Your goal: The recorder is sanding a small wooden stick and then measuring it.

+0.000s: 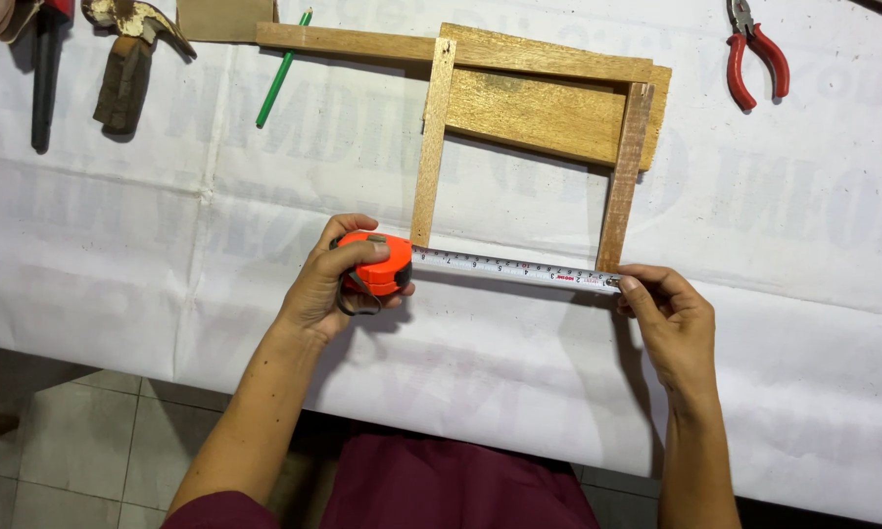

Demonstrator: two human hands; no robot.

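I'm measuring across the open bottom of the wooden frame [534,108], and the tape is already pulled out and laid along the two leg ends, so the stretch-out part looks done; reading the mark and letting the tape go looks like what's left, as far as I can judge. My left hand [325,289] is wrapping closed around the orange tape measure case [377,263], thumb lying over the top, case sitting just beside the foot of the left wooden slat [431,147]. The white tape blade [509,267] is running from the case toward my right hand [671,318], which is pinching the blade's tip between thumb and fingertips right at the bottom of the right wooden slat [625,171], the other fingers curling in narrow. Both forearms are coming up from the table edge, wrists resting low on the white table cover [118,245]. The frame is lying flat at the middle of the table, top bar farthest from me. Red pliers [754,54], a green pencil [282,71] and a hammer [127,59] are sitting well apart along the far edge, untouched.
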